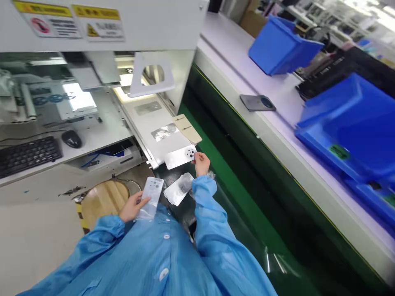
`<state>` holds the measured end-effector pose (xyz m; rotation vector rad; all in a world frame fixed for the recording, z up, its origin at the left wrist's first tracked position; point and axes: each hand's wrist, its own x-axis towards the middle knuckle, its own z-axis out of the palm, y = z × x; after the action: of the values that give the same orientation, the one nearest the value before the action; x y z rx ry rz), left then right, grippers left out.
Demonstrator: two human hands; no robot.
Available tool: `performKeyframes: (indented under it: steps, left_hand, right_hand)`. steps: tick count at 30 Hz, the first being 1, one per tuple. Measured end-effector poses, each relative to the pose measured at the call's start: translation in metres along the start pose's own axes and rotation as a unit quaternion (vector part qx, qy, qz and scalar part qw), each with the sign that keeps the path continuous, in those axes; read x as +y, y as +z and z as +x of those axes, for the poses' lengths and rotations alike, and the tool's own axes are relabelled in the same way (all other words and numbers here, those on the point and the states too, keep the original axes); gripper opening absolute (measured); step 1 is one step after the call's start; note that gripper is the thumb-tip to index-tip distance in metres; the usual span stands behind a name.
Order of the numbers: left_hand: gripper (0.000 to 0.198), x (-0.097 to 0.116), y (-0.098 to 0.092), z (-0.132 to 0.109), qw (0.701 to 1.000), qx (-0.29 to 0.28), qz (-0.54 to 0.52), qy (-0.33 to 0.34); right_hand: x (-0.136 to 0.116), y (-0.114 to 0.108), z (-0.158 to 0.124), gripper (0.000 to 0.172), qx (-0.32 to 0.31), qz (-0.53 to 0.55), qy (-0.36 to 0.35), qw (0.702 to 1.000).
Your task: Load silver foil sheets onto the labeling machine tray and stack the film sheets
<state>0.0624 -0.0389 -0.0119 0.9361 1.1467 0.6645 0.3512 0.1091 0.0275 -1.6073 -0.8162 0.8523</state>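
Left hand point(132, 206) grips wrapped panel point(152, 197), right hand point(201, 163) pinches white panel point(180, 157).

Bright lighting, some glare, warped edges, sl. blur.

White phone-shaped panel with camera holes point(180, 157) was pinched at its edge by right hand point(201, 163), just past front edge of metal tray point(145, 133) drawn out from machine point(98, 24). Translucent film-wrapped panel point(151, 197) was held in left hand point(132, 206). Silvery bagged piece point(179, 189) was seen between hands on dark surface point(161, 176). Tan card point(188, 128) lay on tray. Grey phone-shaped piece point(257, 102) was placed on white desk point(234, 61), near blue plastic bins point(284, 45). Keyboard point(27, 156) and mouse point(71, 139) were seen on machine shelf point(101, 131).
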Motion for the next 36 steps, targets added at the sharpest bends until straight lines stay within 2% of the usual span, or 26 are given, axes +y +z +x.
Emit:
performKeyframes:
  steps: [2, 5, 9, 13, 15, 17, 19, 21, 26, 30, 34, 36]
  left_hand:
    - [0.063, -0.008, -0.024, -0.009, 0.997, 0.071, -0.026, -0.016]
    - [0.064, -0.014, -0.041, -0.018, 0.99, 0.132, -0.057, -0.014]
    - [0.061, -0.013, -0.042, -0.013, 0.988, 0.131, -0.074, -0.017]
    - [0.061, -0.006, -0.04, -0.001, 0.991, 0.111, -0.069, -0.022]
    - [0.063, -0.001, -0.041, 0.006, 0.992, 0.103, -0.064, -0.024]
    - [0.064, 0.002, -0.041, 0.01, 0.994, 0.092, -0.056, -0.029]
    - [0.065, 0.005, -0.04, 0.014, 0.995, 0.085, -0.042, -0.031]
    - [0.064, 0.007, -0.04, 0.016, 0.996, 0.082, -0.025, -0.03]
    - [0.062, 0.009, -0.038, 0.018, 0.997, 0.079, 0.001, -0.014]
    - [0.061, 0.011, -0.033, 0.02, 0.997, 0.071, 0.004, -0.003]
    - [0.055, 0.017, -0.021, 0.024, 1.0, 0.014, 0.002, 0.008]
    - [0.049, 0.023, -0.014, 0.027, 0.999, -0.024, 0.016, 0.017]
  right_hand:
    - [0.003, 0.033, 0.027, 0.033, 0.002, -0.04, 0.005, 0.999]
    - [0.0, 0.06, 0.052, 0.028, 0.016, -0.151, -0.013, 0.988]
    - [-0.007, 0.067, 0.061, 0.027, 0.036, -0.322, -0.069, 0.943]
    - [-0.009, 0.073, 0.045, 0.043, 0.063, -0.421, -0.176, 0.888]
    - [-0.006, 0.082, 0.03, 0.046, 0.032, -0.444, -0.23, 0.866]
    - [-0.001, 0.092, 0.016, 0.044, -0.042, -0.465, -0.266, 0.844]
    - [0.004, 0.1, 0.006, 0.041, -0.102, -0.488, -0.271, 0.823]
    - [0.008, 0.104, 0.001, 0.039, -0.132, -0.506, -0.256, 0.813]
    - [0.011, 0.1, 0.006, 0.04, -0.139, -0.507, -0.244, 0.815]
    - [0.002, 0.097, 0.01, 0.044, -0.153, -0.481, -0.245, 0.828]
    - [-0.013, 0.082, -0.01, 0.039, -0.174, -0.379, -0.254, 0.873]
    - [-0.017, 0.066, -0.031, 0.035, -0.228, -0.298, -0.235, 0.897]
